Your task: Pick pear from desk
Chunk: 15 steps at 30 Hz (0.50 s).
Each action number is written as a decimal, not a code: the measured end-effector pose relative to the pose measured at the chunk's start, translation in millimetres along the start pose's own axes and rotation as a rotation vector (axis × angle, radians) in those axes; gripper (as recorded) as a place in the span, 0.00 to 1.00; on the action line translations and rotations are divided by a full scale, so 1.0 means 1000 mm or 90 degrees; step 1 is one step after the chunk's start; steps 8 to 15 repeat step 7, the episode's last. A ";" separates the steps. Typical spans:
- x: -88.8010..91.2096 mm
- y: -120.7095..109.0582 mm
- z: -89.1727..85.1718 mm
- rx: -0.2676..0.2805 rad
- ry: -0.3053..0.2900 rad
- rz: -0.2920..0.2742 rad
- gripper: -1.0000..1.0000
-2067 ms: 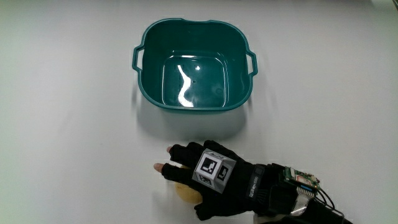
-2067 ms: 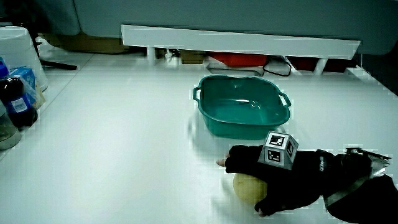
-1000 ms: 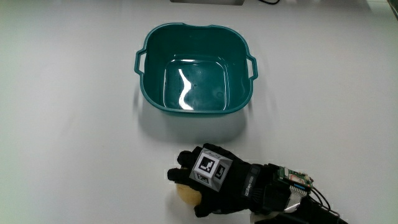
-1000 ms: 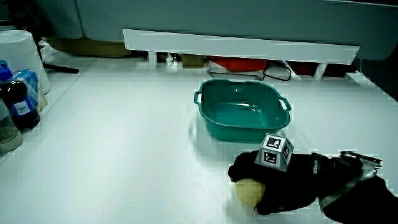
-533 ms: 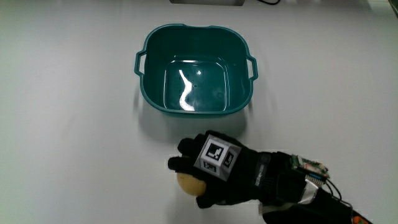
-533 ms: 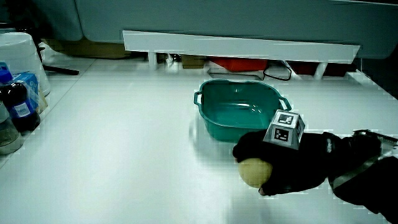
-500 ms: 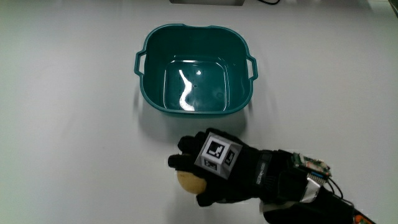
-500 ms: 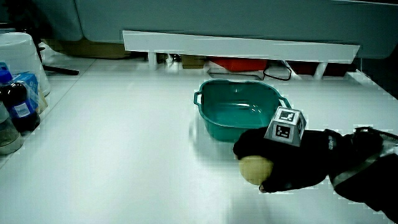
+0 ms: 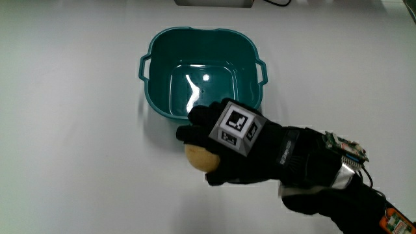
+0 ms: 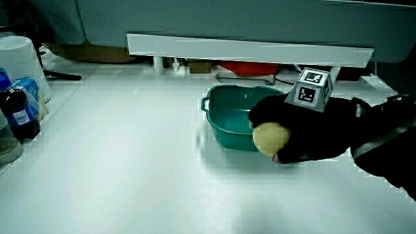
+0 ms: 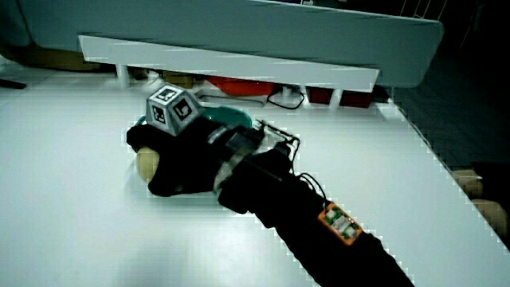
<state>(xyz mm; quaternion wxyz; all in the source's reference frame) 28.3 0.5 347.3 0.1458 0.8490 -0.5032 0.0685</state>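
Note:
The hand (image 9: 214,146) in its black glove is curled around a pale yellow pear (image 9: 200,157) and holds it above the white table, at the rim of the teal basin (image 9: 166,65) nearest the person. In both side views the pear (image 10: 270,138) (image 11: 147,165) shows under the fingers, lifted off the tabletop. The patterned cube (image 10: 312,86) sits on the back of the hand (image 10: 276,133) (image 11: 155,163). The forearm reaches back toward the person.
The teal basin (image 10: 221,110) has two small handles and nothing in it. Bottles and a white container (image 10: 19,58) stand at the table's edge in a side view. A low white partition (image 10: 247,47) runs along the table's far edge.
The hand closed on the pear, lifted it off the table and carried it away from the person, up to the basin's near rim.

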 end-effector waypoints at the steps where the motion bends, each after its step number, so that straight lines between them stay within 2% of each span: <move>1: 0.003 0.001 0.001 -0.004 -0.002 -0.004 1.00; 3: 0.011 0.005 0.001 0.010 0.050 -0.008 1.00; 4: 0.015 0.006 0.001 0.017 0.049 -0.017 1.00; 6: 0.024 0.009 -0.001 0.010 0.009 -0.033 1.00; 7: 0.028 0.011 -0.002 0.006 0.004 -0.039 1.00; 15: 0.028 0.011 -0.002 0.006 0.004 -0.039 1.00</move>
